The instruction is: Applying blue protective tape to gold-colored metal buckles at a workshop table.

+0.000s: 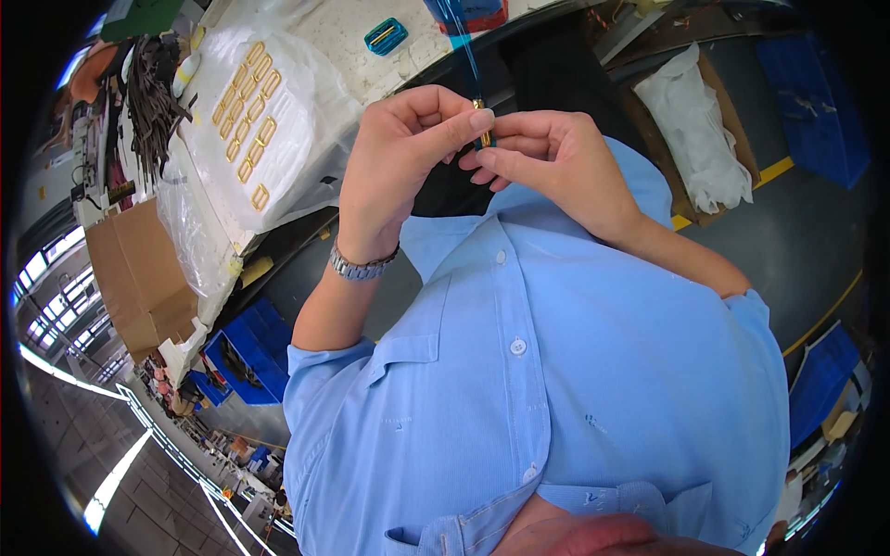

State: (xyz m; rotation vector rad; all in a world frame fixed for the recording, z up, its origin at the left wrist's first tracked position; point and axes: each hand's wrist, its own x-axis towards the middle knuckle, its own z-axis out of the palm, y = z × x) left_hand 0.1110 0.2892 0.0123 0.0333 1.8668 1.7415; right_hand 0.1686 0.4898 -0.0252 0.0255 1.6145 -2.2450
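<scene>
Both hands meet in front of the chest: the left hand and the right hand pinch a small gold buckle between their fingertips, a blue strap rising from it. More gold buckles lie on the table beyond.

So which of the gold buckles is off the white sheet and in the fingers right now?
The small gold buckle pinched between the left hand and right hand, threaded on a dark blue strap. The other gold buckles lie in rows on the white sheet to the left.
</scene>
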